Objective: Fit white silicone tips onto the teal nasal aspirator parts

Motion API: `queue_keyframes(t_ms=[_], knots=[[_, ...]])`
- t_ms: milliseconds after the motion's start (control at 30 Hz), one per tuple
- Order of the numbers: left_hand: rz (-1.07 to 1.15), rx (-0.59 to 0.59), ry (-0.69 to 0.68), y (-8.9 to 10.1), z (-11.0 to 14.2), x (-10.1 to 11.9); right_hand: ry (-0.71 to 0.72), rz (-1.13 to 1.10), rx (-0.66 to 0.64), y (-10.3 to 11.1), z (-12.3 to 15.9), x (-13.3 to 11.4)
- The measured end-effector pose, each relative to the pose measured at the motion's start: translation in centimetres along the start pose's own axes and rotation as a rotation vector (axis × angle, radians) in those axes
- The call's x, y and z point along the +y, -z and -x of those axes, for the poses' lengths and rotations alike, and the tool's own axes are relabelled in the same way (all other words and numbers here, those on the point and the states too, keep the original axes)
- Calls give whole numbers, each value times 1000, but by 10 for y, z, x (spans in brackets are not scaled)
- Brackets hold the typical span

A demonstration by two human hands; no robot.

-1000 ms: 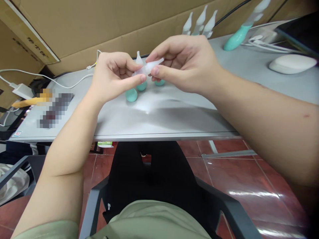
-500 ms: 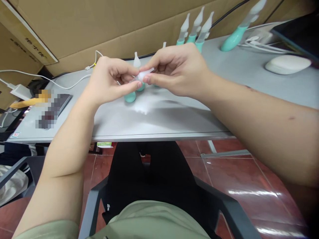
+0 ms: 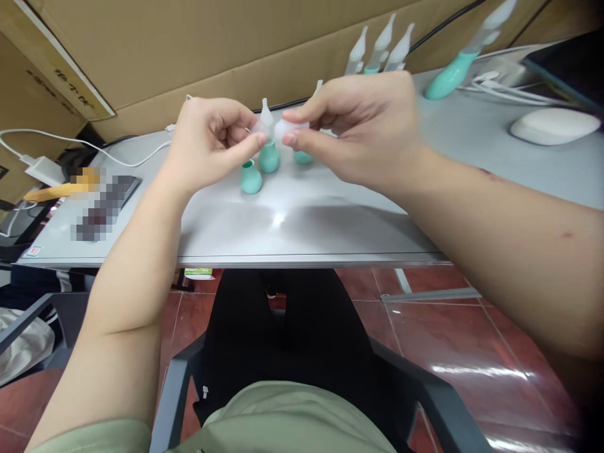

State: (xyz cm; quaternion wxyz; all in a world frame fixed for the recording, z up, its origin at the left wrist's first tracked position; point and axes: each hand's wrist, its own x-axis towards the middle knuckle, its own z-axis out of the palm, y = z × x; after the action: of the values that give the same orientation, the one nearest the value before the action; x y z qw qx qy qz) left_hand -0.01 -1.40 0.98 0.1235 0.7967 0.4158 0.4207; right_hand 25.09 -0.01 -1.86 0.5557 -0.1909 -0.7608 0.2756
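My left hand [image 3: 212,145] pinches a small clear plastic piece [image 3: 258,128] between thumb and forefinger. My right hand [image 3: 358,126] pinches a second translucent white tip [image 3: 287,128]; the two pieces are a little apart. Both hands hover above the grey table [image 3: 302,220]. Just below and behind them stand a teal bulb without a tip [image 3: 250,177], a teal bulb with a white tip [image 3: 268,151] and another teal bulb [image 3: 302,157] partly hidden by my right hand.
Three tipped bulbs [image 3: 380,47] stand at the back by the cardboard wall, and a larger teal one [image 3: 455,69] lies to the right. A white mouse [image 3: 554,124], white cables [image 3: 85,148], a charger [image 3: 40,170] and a dark chair [image 3: 292,352] below.
The clear piece held jointly by both hands has come apart into two pieces. My hands moved slightly apart, one piece in each.
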Motion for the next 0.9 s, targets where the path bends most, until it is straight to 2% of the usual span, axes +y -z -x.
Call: queue_keyframes(t_ms=[67,167,267,367,500,600,667,733,900], knots=[[29,82,-24,1,-3,0,24,-19,-27,2,1,-3],[144,126,-55,4,-5,2,-4,-45,-231,4,3,-6],[206,64,-61,5,-5,3,-56,-32,-464,0,7,-5],[188,-24,-34,6,-4,1,-46,-9,-561,-11,11,1],[198,-66,-3,8,-3,-2,26,51,-691,-29,14,10],[213,-85,-45,11,-2,-6,40,134,-801,-33,14,14],[223,-92,-81,11,-2,-9,30,137,-792,-29,13,14],[222,-108,-84,9,-3,-12,4,99,-715,-22,11,11],[227,-116,-30,6,-1,-6,-125,2,-402,-6,4,2]])
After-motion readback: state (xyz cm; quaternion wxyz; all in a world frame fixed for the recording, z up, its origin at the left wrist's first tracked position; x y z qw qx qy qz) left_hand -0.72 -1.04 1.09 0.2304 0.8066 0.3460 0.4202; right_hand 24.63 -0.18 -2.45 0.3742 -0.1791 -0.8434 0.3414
